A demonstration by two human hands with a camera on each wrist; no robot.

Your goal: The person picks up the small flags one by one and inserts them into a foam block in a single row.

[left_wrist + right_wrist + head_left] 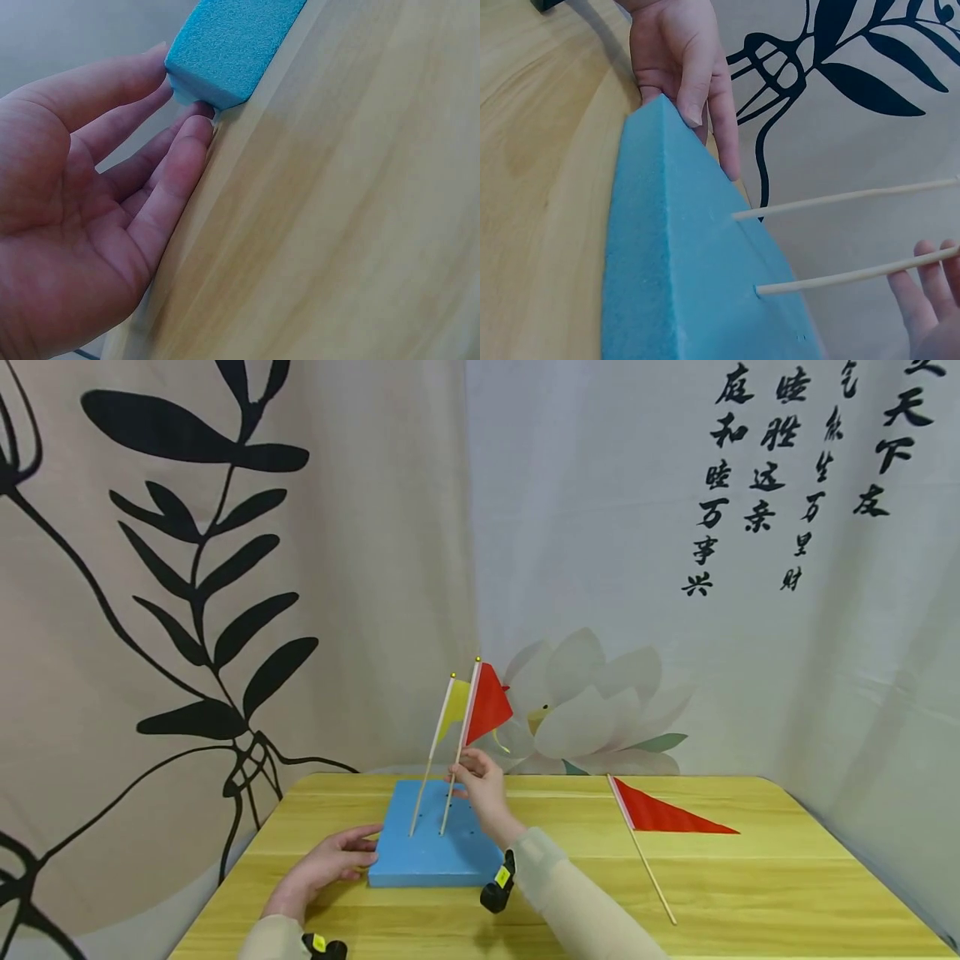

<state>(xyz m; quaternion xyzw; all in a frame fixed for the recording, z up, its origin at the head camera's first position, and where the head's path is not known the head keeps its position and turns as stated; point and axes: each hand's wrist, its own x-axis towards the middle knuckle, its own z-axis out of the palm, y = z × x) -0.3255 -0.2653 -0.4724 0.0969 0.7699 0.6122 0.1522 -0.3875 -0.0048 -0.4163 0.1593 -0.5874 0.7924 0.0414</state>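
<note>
Backing the wooden table [787, 885] and blue block [435, 860], printed cloth [375, 568] hangs

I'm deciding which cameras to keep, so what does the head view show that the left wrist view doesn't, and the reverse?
Only the head view: the yellow flag, the standing red flag, the right hand pinching its stick, the lying red flag and the wall writing.
Only the left wrist view: the palm of the left hand, up close.
Both: the left hand itself, the blue block and the wooden table.
</note>
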